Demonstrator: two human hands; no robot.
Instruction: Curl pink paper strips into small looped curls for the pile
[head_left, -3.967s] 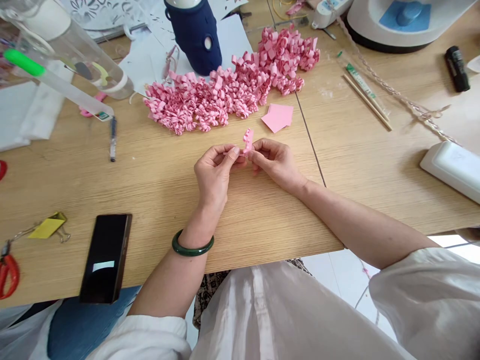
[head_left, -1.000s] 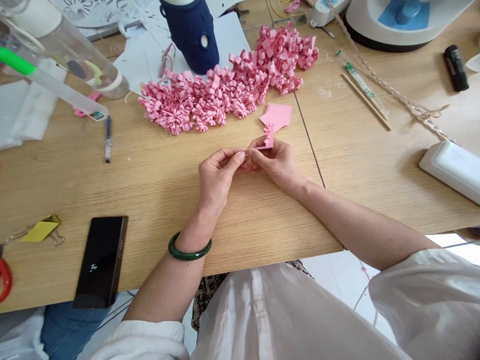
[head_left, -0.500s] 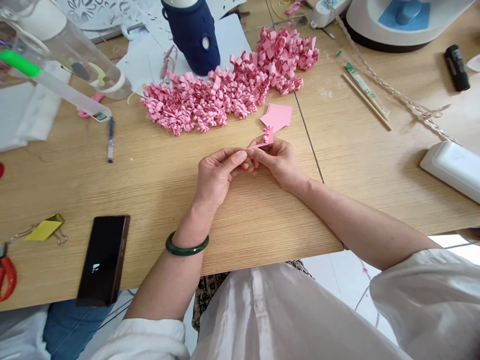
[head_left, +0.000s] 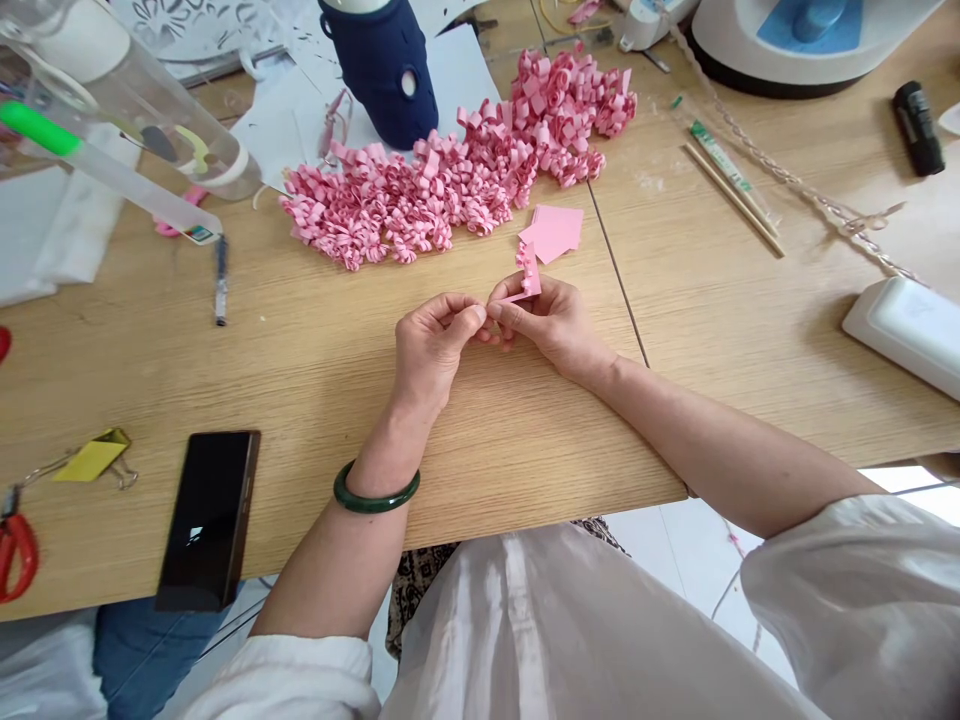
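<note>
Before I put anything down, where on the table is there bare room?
One bare patch lies between the pen, the phone and the left hand; another between the right hand and the white case, nearer than the wooden sticks. The far side is crowded with pink paper curls, a dark blue cup, a clear bottle and white sheets.

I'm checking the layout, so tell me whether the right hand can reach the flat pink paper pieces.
Probably yes: the right hand is close by the flat pink paper pieces. Only the curled paper strip it holds seems in the way.
</note>
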